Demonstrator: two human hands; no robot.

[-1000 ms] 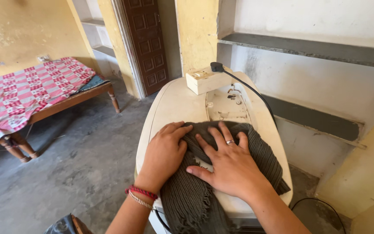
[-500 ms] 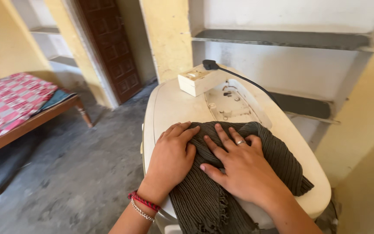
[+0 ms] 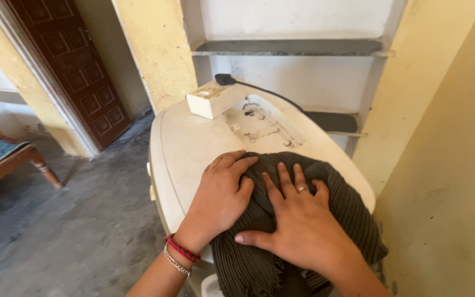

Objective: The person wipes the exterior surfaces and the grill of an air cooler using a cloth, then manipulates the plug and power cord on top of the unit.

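Head view: dark grey ribbed knit cloth (image 3: 336,214) lies on the near end of a cream rounded appliance lid (image 3: 193,143), its fringed edge hanging over the front. Left hand (image 3: 220,198), palm down and fingers extended, rests on the cloth's left edge, fingertips touching the fabric, a red thread band and a bead bracelet at its wrist. Right hand (image 3: 298,225), flat with fingers spread and a ring on one finger, presses on the middle of the cloth, just beside the left hand. Neither hand grips anything. Beyond them on the lid: a cream switch box (image 3: 210,99) with a black plug and cable (image 3: 259,88). Brown panelled door (image 3: 72,71) stands at left.
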